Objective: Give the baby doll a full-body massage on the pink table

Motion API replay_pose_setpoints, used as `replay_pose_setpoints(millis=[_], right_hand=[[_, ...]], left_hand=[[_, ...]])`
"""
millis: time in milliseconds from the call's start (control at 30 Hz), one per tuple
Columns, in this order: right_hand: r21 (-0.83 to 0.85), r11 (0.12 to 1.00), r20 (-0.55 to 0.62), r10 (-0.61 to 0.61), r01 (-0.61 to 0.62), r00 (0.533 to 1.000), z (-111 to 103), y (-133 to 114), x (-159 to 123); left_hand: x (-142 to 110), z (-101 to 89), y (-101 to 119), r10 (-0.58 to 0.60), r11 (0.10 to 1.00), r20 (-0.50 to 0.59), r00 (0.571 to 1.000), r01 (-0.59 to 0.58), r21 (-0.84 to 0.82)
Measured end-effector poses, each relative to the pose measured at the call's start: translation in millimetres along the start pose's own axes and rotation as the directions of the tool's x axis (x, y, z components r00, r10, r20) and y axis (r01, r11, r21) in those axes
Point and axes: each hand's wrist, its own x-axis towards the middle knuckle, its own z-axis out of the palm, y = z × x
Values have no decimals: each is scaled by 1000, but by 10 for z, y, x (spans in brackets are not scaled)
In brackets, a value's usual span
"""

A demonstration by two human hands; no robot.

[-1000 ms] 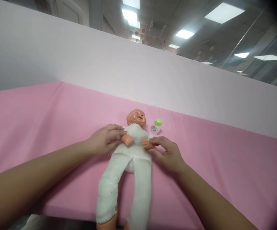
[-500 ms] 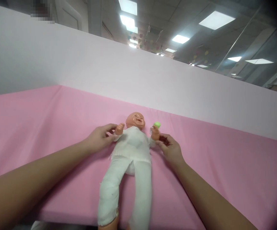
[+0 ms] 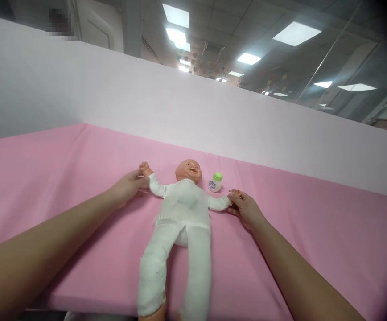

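Note:
A baby doll (image 3: 185, 207) with a white cloth body lies on its back on the pink sheet (image 3: 106, 254), its head towards the wall. Its arms are spread out to both sides. My left hand (image 3: 128, 187) grips the doll's arm on the left at the wrist, fingers closed round it. On the other side, my right hand (image 3: 247, 209) pinches the doll's hand between thumb and fingers. A small clear bottle (image 3: 215, 183) with a green cap stands beside the doll's head, a little beyond my right hand. The doll's feet are cut off by the lower frame edge.
A white wall panel (image 3: 146, 102) rises along the far edge of the pink surface. Above it, a glass pane shows ceiling lights (image 3: 176, 35). The near edge of the sheet runs along the bottom of the view.
Both of my hands have moved outward, drawing the doll's arms from across its chest to out at its sides. The bottle, partly covered by the doll's hand half a second ago, shows fully.

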Motion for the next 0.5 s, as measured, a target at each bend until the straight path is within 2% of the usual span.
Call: replay_pose_setpoints(millis=[100, 133, 200, 267, 367, 433, 500], right_hand=[[-56, 961, -25, -271, 269, 962, 156, -80, -147], [-99, 931, 1, -353, 351, 936, 213, -115, -225], [-216, 857, 144, -447, 469, 883, 324, -186, -407], [-318, 744, 396, -459, 588, 795, 416, -248, -579], [-332, 587, 625, -450, 739, 638, 495, -305, -726], [-314, 532, 684, -447, 786, 576, 508, -309, -747], [-316, 515, 691, -451, 797, 565, 506, -287, -732]], left_hand=[[-121, 146, 46, 217, 951, 65, 974, -226, 209], [-175, 201, 71, 281, 909, 105, 954, -300, 290], [-283, 303, 120, 371, 795, 216, 903, -429, 429], [-366, 371, 153, 427, 648, 378, 822, -569, 506], [-406, 401, 149, 453, 431, 551, 701, -713, 553], [-394, 395, 124, 445, 353, 587, 676, -735, 578], [-378, 395, 103, 450, 338, 582, 677, -733, 591]])
